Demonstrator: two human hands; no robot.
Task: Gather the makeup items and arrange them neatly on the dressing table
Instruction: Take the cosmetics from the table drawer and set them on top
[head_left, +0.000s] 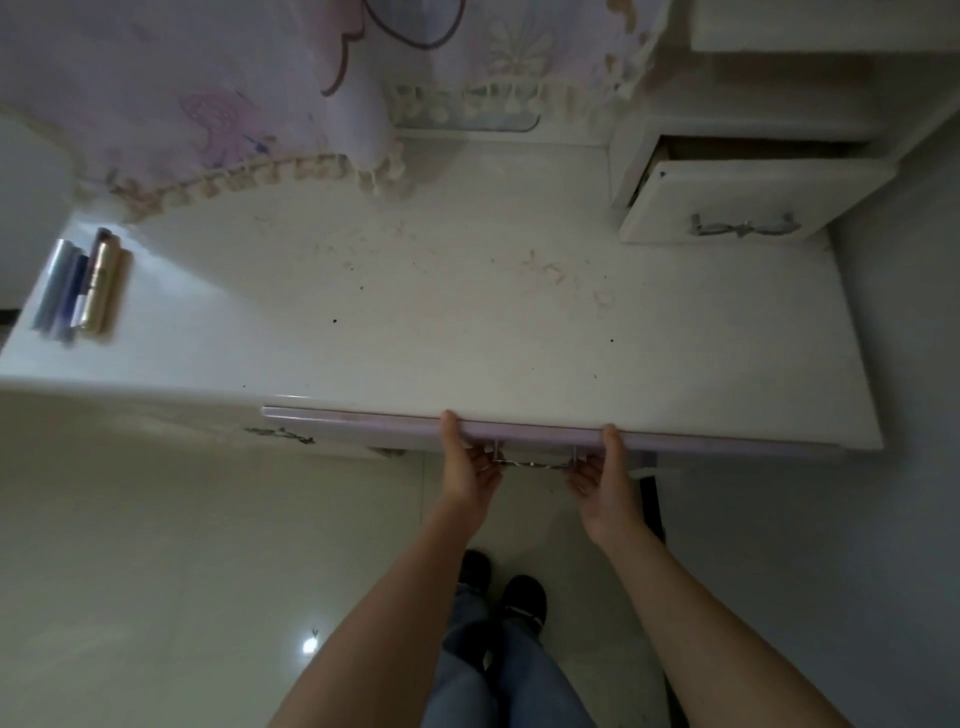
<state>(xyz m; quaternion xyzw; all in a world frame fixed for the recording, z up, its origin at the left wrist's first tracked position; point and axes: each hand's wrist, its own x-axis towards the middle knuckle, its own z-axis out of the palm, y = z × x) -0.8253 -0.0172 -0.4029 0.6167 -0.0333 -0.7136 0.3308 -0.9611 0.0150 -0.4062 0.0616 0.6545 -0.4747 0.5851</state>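
A white dressing table (441, 322) fills the middle of the view. At its far left end several makeup tubes lie side by side: a gold one (104, 288), a dark blue one (72, 291) and a silvery one (52, 283). My left hand (470, 462) and my right hand (602, 467) both grip the metal handle (535, 464) of the front drawer (363, 422). Each thumb lies on the drawer's top edge, the fingers curled under the handle. The drawer's inside is hidden.
A small upper drawer (748, 202) at the back right stands partly pulled out. A pink lace-trimmed cloth (208, 104) drapes over the table's back left. Below are pale floor tiles (156, 571), my legs and dark shoes (522, 597).
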